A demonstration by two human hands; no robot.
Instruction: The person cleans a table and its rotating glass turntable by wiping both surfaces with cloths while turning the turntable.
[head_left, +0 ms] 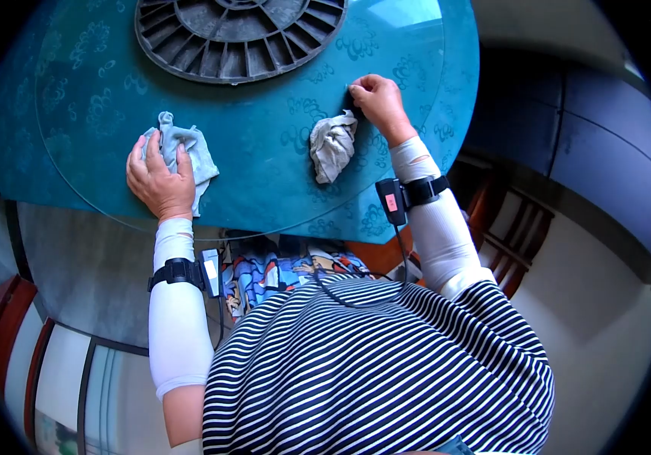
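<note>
My left hand (160,180) rests on a crumpled light blue-grey cloth (198,152), its fingers spread over the cloth's left part. The cloth lies on the glass top of a teal patterned table (257,167). Toward the right, my right hand (375,100) is closed, thumb and forefinger pinched together at the tabletop; what they hold, if anything, is too small to make out. Just below and left of that hand lies a bunched grey cloth (332,147), apart from the fingers.
A round dark ribbed disc (242,45) sits at the table's far side. Wooden chairs (515,243) stand at the right, beside dark cabinets (606,136). The table's near edge curves in front of my body. Cables hang from the wrist devices.
</note>
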